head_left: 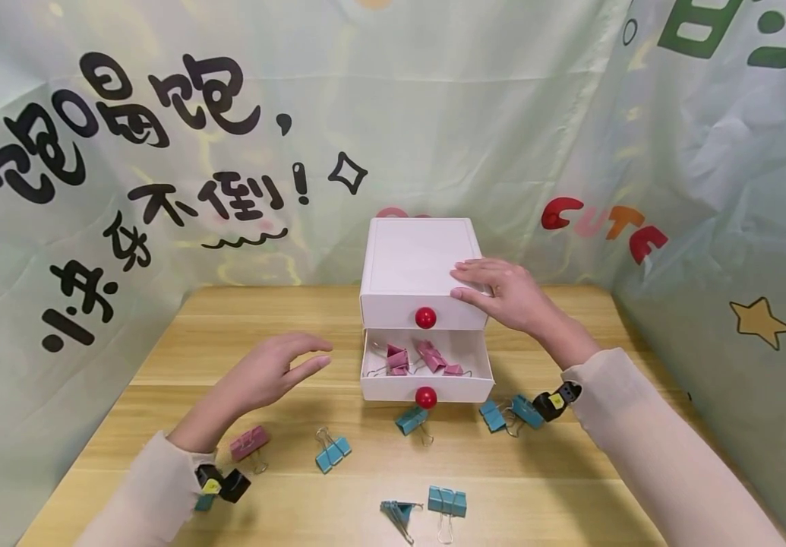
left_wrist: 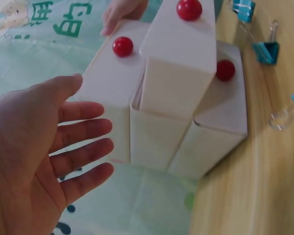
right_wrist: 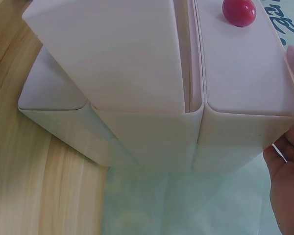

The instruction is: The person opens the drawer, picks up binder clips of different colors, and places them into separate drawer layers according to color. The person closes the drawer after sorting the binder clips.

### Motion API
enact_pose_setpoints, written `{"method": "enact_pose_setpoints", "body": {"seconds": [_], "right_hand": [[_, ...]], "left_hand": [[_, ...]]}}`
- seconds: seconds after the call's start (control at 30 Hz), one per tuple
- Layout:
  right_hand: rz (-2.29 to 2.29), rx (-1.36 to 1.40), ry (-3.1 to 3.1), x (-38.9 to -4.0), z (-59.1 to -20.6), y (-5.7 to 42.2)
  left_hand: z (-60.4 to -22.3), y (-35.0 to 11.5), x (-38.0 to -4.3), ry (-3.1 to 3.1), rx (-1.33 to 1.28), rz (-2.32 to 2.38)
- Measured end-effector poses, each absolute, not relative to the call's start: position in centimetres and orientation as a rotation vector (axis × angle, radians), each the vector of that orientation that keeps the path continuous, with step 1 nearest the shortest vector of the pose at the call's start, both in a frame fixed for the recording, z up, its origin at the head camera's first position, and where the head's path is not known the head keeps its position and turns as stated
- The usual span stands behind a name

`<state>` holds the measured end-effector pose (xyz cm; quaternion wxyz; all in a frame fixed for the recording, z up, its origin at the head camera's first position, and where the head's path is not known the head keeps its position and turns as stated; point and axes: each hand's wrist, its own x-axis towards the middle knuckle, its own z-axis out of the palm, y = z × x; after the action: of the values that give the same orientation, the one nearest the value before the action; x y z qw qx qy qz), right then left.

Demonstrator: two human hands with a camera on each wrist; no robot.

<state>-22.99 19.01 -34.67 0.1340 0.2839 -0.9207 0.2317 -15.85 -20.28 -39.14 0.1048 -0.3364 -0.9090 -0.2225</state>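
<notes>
A white drawer box (head_left: 421,254) with red knobs stands at the back of the table. Its middle drawer (left_wrist: 179,81) is pulled out, between a closed top drawer (left_wrist: 112,73) and a closed bottom drawer (left_wrist: 230,105). Several pink binder clips (head_left: 431,355) lie inside the pulled-out drawer. My right hand (head_left: 512,296) rests on the box's top right edge, fingers extended over the lid. Left of the drawer, my left hand (head_left: 273,370) hovers with relaxed, spread fingers and touches nothing.
Several teal binder clips lie on the table, among them one at front left (head_left: 333,454), one at the front (head_left: 447,502) and one by the right wrist (head_left: 526,410). A pink binder clip (head_left: 250,443) lies near the left wrist. A printed cloth (head_left: 502,114) hangs behind.
</notes>
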Motion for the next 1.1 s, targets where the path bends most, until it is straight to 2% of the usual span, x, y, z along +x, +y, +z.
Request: {"method": "enact_pose_setpoints", "body": {"seconds": [0.8, 1.1], "right_hand": [[0.646, 0.912, -2.659, -23.4, -34.2, 19.5], [0.662, 0.915, -2.680, -23.6, -34.0, 19.5]], "left_hand": [[-43.8, -26.8, -12.6, -2.944, -0.762, -0.532], [-45.6, -29.3, -12.0, -2.994, -0.841, -0.557]]}}
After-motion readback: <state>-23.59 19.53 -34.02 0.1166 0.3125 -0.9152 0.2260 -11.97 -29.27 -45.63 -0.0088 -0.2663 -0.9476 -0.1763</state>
